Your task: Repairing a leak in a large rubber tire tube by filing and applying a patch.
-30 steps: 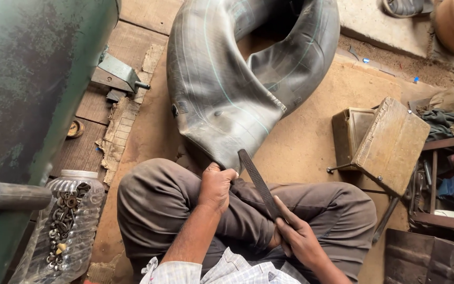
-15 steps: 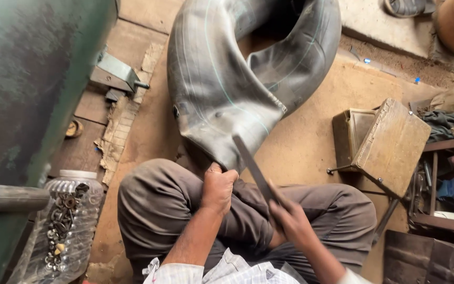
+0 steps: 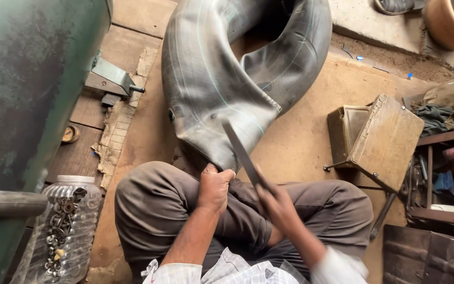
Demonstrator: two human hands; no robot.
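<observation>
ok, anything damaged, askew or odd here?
Mostly ordinary workshop clutter. The inner tube lies collapsed and folded rather than round. The left hand pinches its lower edge, and the right hand, blurred, holds a flat file against it. A torn cardboard strip lies ragged on the boards. No spill visible.

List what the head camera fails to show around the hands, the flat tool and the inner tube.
- Head view: right hand is motion-blurred, so its grip on the flat file is unclear.
- Left hand covers the spot of the inner tube that it pinches.
- The tube's top is cut off by the upper edge.
- The small metal parts in the clear plastic jar are too small to identify.
</observation>
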